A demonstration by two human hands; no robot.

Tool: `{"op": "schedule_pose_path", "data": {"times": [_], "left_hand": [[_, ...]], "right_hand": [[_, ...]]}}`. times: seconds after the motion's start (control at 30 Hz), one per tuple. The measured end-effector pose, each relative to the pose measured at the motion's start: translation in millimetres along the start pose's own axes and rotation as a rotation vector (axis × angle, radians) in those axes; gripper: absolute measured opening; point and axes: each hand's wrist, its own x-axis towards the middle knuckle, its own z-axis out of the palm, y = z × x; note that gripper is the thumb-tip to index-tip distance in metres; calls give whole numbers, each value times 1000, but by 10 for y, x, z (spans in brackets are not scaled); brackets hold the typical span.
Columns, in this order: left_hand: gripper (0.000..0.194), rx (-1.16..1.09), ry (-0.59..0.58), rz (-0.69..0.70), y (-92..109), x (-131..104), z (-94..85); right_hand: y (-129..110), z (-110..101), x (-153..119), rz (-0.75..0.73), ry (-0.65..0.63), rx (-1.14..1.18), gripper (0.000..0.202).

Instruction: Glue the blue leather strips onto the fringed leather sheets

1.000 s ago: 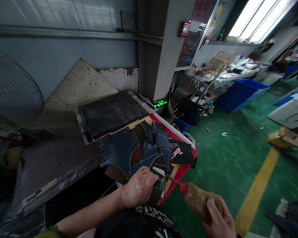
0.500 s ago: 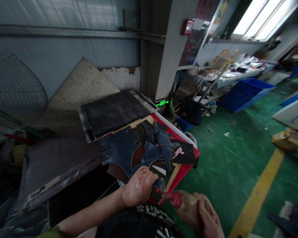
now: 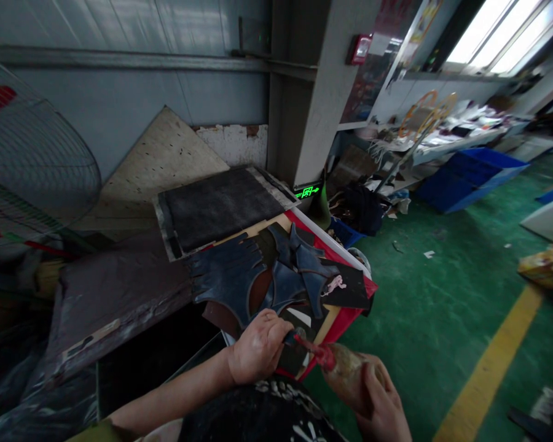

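Note:
My left hand [image 3: 260,345] is closed around a small dark blue leather piece [image 3: 289,337], whose end sticks out past the thumb and fingers. In my right hand [image 3: 383,399] is a yellowish, stained squeeze bottle [image 3: 348,373], tilted with its narrow red nozzle pointing left. The nozzle tip is at the end of the leather piece; whether they touch I cannot tell. Just beyond my left hand, several cut dark blue leather pieces [image 3: 230,275] lie overlapping on a worktop covered with boards and red sheeting [image 3: 345,322]. A pink scrap [image 3: 335,284] lies beside them.
A dark, pale-edged board [image 3: 221,205] rests behind the leather. At left are a wire-caged fan [image 3: 50,147] and a brown-covered surface [image 3: 124,282]. A lit green exit sign [image 3: 308,191] is by the pillar. Blue bins [image 3: 465,178] and a cardboard box [image 3: 546,270] stand on the green floor.
The bottle's red nozzle has moved up to the end of the leather piece. The leather end has turned slightly in my left hand. My view has swung a little to the left.

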Motion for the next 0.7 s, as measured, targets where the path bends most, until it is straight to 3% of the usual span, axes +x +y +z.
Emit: {"op": "schedule_pose_path", "data": {"times": [0.1, 0.2, 0.27, 0.33, 0.43, 0.57, 0.7], "left_hand": [[26, -79, -1, -101, -14, -51, 23], [17, -352, -64, -462, -20, -48, 43], [27, -666, -112, -735, -30, -11, 59], [37, -976, -125, -900, -51, 33, 81], [45, -1250, -95, -995, -82, 64, 115], [43, -1369, -117, -1048, -85, 41, 123], [39, -1453, -115, -1038, -72, 9, 95]], "right_hand": [[-12, 45, 78, 60, 63, -3, 25], [103, -11, 114, 78, 152, -40, 22], [146, -84, 125, 76, 181, -54, 21], [97, -137, 143, 103, 200, -28, 18], [-136, -121, 193, 178, 256, 119, 15], [-407, 21, 264, 117, 289, 312, 15], [-318, 118, 237, 147, 277, 311, 19]]}}
